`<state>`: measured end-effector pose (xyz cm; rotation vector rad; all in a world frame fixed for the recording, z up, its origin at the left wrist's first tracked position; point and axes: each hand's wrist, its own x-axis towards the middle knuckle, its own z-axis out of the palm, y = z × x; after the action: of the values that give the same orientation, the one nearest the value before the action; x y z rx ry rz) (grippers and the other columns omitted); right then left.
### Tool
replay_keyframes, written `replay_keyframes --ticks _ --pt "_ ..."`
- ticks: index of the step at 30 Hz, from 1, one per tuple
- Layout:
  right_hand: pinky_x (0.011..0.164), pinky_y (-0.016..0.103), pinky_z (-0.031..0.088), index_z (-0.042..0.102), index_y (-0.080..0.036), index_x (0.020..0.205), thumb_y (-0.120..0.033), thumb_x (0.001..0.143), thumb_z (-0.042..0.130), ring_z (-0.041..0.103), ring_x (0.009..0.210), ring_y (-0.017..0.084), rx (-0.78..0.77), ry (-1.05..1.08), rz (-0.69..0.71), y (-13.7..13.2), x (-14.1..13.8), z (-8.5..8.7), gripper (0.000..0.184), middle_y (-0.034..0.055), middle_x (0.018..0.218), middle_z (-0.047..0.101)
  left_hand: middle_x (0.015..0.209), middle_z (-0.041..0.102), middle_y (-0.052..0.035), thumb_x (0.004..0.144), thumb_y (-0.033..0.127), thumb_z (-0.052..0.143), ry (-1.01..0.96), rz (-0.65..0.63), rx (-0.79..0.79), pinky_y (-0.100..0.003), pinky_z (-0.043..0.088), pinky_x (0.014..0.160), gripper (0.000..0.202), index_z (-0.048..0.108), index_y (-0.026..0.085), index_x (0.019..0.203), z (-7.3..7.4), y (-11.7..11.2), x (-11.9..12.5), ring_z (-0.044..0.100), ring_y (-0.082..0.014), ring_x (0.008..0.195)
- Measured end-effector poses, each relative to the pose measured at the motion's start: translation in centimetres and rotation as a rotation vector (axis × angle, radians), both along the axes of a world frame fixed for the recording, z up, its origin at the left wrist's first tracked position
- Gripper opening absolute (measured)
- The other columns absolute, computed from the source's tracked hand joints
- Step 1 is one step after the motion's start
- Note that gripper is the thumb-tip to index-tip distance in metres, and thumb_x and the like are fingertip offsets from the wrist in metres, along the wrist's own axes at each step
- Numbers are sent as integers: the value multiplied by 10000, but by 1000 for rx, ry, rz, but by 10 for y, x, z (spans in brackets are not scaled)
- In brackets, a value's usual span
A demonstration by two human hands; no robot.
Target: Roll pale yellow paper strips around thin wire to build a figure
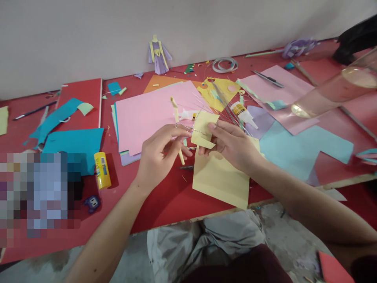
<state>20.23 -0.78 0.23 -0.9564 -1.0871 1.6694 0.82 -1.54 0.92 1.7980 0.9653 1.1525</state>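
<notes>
My left hand [160,151] is closed around a thin pale yellow paper stick [177,118] that stands nearly upright, and a fine wire [188,128] runs from it toward my right hand. My right hand [232,143] pinches a small pale yellow paper piece [202,129] between thumb and fingers. Both hands hover over a larger pale yellow sheet [220,179] lying at the front edge of the red table [165,200].
A pink sheet stack [147,114], teal paper [73,145], a yellow glue stick [102,170], a white glue bottle [241,113], a bundle of wires [226,104], a paper doll [158,55] by the wall, a light blue sheet [303,151] and a clear glass [335,92] lie around.
</notes>
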Motion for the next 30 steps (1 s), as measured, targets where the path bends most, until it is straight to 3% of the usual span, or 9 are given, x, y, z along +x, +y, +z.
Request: replay_keyframes --ticks 6,13,17,24,30 --pt "601 302 573 598 -190 822 -390 834 659 667 667 163 -18 52 -26 2 -2 1 209 12 726 651 1138 613 -56 951 207 512 85 -12 8 -184 582 593 155 609 205 1072 -6 0 0 689 -92 683" --pt "576 288 576 587 -218 819 -395 854 637 669 706 164 64 -7 -137 4 -1 -5 187 -4 718 637 1096 662 -44 929 214 553 86 -53 -102 -197 586 608 155 594 211 1078 -4 1 1 693 -105 643" --pt "511 264 552 536 -215 818 -470 871 604 657 585 142 134 -88 -147 0 -3 -2 270 -27 627 605 1087 666 -45 921 203 555 103 -56 -81 -202 591 648 154 603 210 1068 -5 -1 4 696 -116 695" --pt "324 205 431 438 -227 777 -533 862 576 536 350 83 186 -226 -178 -7 -7 6 346 -83 526 505 1205 628 -53 926 185 528 152 -122 -34 -216 601 734 313 567 234 1232 -9 -5 8 695 -140 881" --pt "292 205 379 425 -241 754 -535 855 584 553 362 90 192 -241 -194 -8 -10 4 349 -82 536 479 1067 678 -37 895 256 615 181 -59 28 -212 577 690 258 609 219 1151 -11 -6 12 680 -114 756"
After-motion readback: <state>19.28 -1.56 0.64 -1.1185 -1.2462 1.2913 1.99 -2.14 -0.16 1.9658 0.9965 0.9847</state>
